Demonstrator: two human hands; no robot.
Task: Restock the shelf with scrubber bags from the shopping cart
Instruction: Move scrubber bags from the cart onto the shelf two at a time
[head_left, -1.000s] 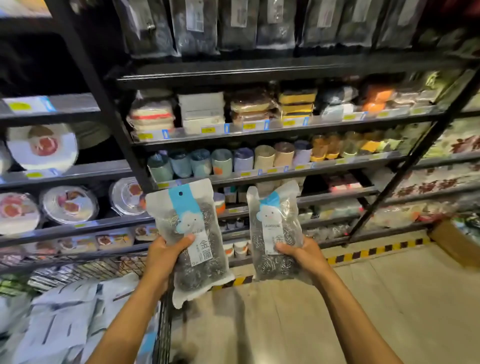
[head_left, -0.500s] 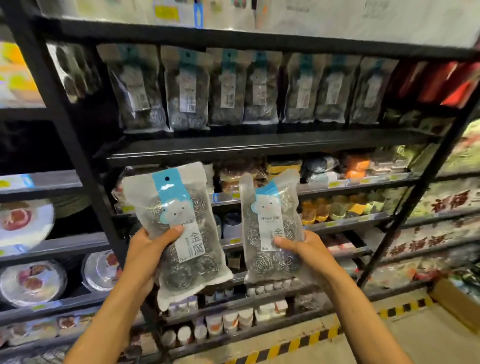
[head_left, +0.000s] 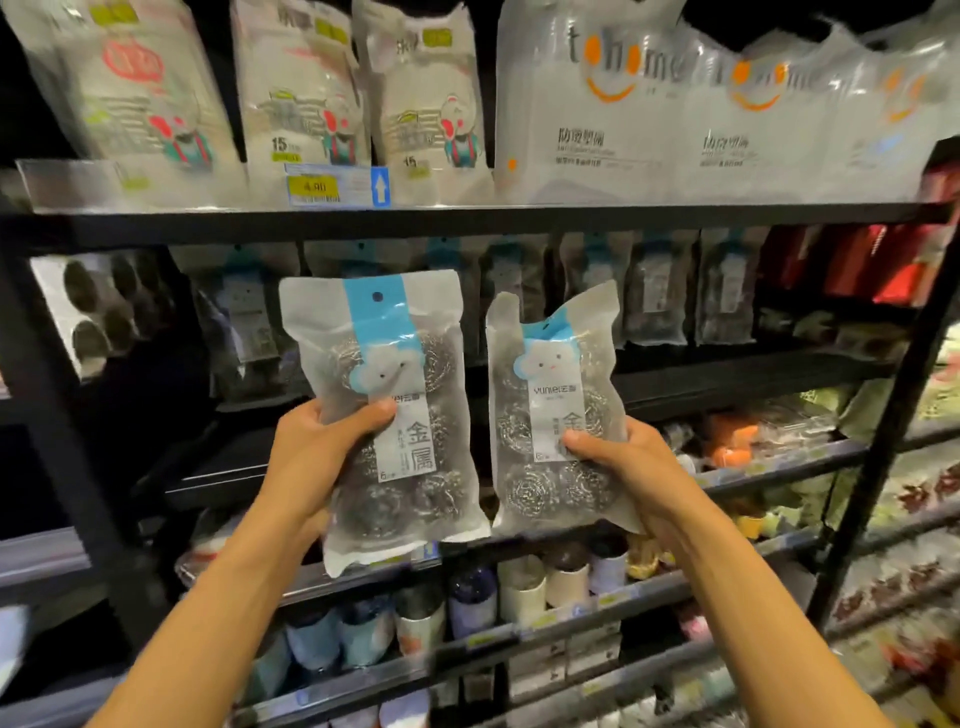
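Before the shelf (head_left: 467, 226), hands (head_left: 306, 457) (head_left: 628, 462) grip 2 scrubber bags (head_left: 395, 332) (head_left: 550, 379).

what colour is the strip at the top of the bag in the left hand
Light blue, on the scrubber bag in the left hand; head view.

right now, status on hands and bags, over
Left hand grips one scrubber bag, right hand grips a second bag. Both roughly upright, in front of the row of matching bags on the shelf. Nothing blocking.
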